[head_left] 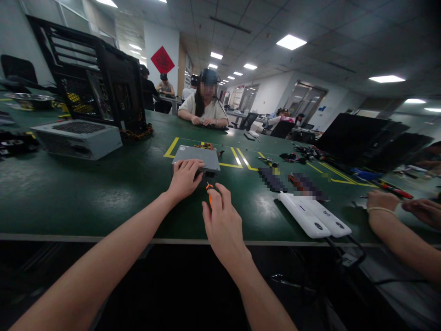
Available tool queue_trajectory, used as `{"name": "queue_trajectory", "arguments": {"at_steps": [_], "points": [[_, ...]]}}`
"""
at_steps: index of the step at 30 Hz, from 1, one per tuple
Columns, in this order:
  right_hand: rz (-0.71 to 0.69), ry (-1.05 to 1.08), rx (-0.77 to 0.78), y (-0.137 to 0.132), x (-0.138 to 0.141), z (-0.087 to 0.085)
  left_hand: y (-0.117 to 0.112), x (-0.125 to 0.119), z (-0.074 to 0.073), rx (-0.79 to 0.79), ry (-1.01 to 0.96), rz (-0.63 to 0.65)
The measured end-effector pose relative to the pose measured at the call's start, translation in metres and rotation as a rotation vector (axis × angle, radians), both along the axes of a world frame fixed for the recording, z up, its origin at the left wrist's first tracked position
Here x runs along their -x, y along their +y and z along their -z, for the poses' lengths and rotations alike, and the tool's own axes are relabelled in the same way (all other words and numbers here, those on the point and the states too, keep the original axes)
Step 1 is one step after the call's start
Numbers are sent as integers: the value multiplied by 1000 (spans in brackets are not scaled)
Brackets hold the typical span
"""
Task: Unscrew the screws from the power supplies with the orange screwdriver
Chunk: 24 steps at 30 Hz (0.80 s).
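A grey metal power supply unit (pixel 198 157) lies on the green table before me, with coloured cables at its far side. My left hand (pixel 188 177) grips its near left part, fingers over the top and thumb toward the near edge. Close to the unit's near face, my right hand (pixel 225 220) holds a small screwdriver (pixel 210 196) with an orange and dark handle. Its thin tip points up toward the unit; I cannot tell whether it touches. Part of the handle is hidden behind my fingers.
A larger power supply (pixel 79 138) and a black computer case (pixel 99 78) stand at left. White devices (pixel 303 214) lie at right, near pixelated dark phone-like items (pixel 272 178). A co-worker's hands (pixel 384 202) are at far right; another person (pixel 206 103) sits opposite.
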State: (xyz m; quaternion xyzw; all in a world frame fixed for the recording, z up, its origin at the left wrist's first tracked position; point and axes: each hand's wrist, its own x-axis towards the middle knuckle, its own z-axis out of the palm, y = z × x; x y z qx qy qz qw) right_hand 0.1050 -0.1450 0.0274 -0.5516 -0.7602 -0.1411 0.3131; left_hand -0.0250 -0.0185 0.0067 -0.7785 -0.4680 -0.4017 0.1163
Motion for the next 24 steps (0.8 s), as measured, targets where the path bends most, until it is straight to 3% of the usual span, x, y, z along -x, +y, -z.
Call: {"name": "queue_trajectory", "arguments": {"at_steps": [2, 7, 12, 18, 24], "points": [[-36, -19, -8, -1, 1, 1, 0, 0, 0, 1, -3, 6], [39, 27, 20, -1, 1, 1, -1, 0, 0, 5, -8, 13], [-75, -14, 6, -1, 1, 3, -1, 0, -1, 16, -6, 9], [5, 31, 3, 0, 2, 4, -2, 0, -1, -3, 1, 10], [-44, -18, -30, -1, 4, 10, -2, 0, -1, 11, 2, 2]]}}
